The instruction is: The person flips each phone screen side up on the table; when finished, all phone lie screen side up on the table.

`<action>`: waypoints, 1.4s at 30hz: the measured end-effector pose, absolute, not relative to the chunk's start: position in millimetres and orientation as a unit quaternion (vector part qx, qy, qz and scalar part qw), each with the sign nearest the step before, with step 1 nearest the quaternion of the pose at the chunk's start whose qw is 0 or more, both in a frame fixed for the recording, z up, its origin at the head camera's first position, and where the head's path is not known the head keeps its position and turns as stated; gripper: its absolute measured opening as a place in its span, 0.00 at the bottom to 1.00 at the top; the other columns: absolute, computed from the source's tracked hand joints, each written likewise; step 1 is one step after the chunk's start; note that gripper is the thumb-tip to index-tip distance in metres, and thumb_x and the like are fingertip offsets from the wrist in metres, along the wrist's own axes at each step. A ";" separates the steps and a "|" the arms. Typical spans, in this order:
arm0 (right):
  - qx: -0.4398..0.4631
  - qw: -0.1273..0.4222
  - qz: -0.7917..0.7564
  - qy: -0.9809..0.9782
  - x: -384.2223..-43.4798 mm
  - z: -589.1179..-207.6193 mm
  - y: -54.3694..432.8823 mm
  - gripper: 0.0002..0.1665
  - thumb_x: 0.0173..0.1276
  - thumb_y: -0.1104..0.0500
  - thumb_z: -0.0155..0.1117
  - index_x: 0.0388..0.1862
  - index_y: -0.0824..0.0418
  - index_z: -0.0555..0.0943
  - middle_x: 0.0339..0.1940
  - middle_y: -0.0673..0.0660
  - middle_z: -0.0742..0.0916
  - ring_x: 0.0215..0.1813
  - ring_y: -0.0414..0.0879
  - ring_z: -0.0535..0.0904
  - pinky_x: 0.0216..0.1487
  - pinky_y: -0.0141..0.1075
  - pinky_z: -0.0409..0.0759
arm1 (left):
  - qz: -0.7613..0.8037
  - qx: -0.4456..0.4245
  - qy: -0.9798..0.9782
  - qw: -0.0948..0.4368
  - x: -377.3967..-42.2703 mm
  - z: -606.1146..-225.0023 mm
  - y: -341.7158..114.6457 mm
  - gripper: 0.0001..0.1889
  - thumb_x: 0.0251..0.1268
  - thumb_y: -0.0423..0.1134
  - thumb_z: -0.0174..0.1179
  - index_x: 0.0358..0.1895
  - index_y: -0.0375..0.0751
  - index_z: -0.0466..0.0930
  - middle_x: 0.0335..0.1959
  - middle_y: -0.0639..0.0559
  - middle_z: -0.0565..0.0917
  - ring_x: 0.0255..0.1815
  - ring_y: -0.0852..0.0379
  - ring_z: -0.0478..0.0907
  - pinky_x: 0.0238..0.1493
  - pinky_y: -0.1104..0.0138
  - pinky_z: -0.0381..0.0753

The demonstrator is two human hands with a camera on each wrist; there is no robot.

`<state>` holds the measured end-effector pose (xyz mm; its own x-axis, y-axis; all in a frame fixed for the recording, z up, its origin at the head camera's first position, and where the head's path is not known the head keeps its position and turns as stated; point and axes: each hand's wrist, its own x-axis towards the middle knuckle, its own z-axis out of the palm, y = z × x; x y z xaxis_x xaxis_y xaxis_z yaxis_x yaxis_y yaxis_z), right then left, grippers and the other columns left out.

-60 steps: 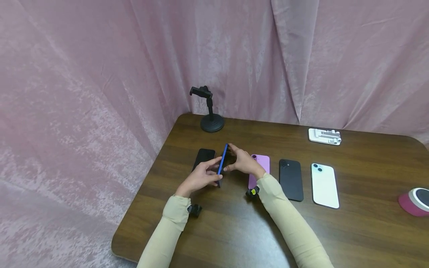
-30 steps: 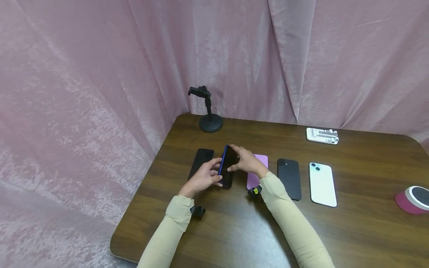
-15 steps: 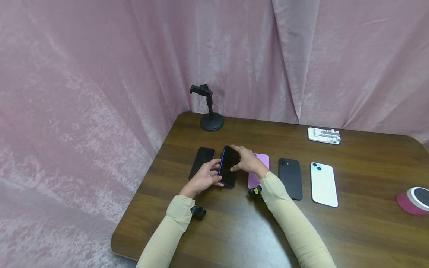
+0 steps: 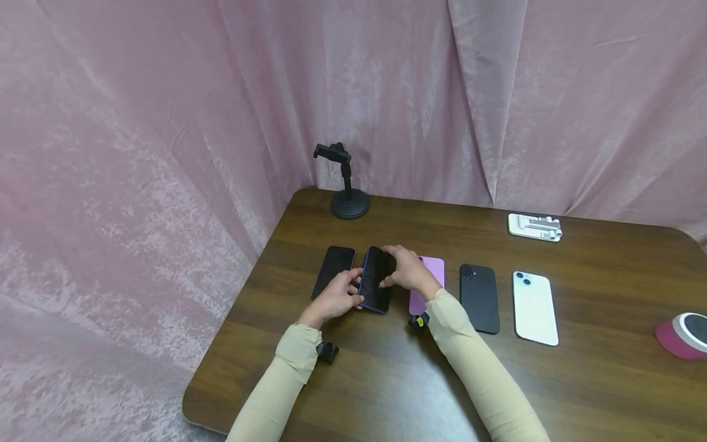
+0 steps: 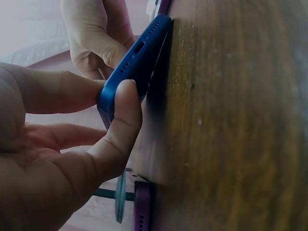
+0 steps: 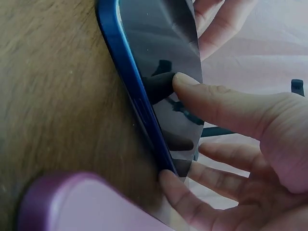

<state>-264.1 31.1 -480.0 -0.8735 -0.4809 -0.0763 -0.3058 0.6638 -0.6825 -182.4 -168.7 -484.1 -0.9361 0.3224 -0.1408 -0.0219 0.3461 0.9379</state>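
Note:
Both hands are at a blue-edged smartphone (image 4: 374, 288), its dark screen facing up and its body tilted close over the table. My left hand (image 4: 334, 299) pinches its near left corner; in the left wrist view the thumb and a finger meet around the blue edge (image 5: 139, 48) beside the charging port. With the right hand (image 4: 409, 270) I hold the far right end, the thumb (image 6: 216, 103) over the glass and a fingertip at the frame's corner. Just left lies another phone (image 4: 333, 270), screen up. A purple phone (image 4: 433, 273) lies partly hidden under my right wrist.
Further right lie a black phone (image 4: 479, 299) and a white phone (image 4: 536, 307), backs up. A black phone stand (image 4: 350, 202) is at the back left, a folded white stand (image 4: 534, 227) at the back. A pink-and-white round object (image 4: 682, 336) sits at the right.
The blue phone stood steeply on its long edge and has been lowered, so its screen now faces up nearer the table. Both hands have followed it and keep their hold.

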 end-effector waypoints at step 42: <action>-0.169 0.126 -0.339 0.917 -254.3 -477.8 16.7 0.46 0.49 0.64 0.84 0.69 0.67 0.75 0.71 0.68 0.74 0.67 0.62 0.72 0.68 0.55 0.69 | 0.309 0.100 0.937 0.128 -178.6 -474.9 -154.7 0.46 0.48 0.26 0.76 0.74 0.39 0.63 0.61 0.36 0.70 0.57 0.43 0.71 0.54 0.52 0.76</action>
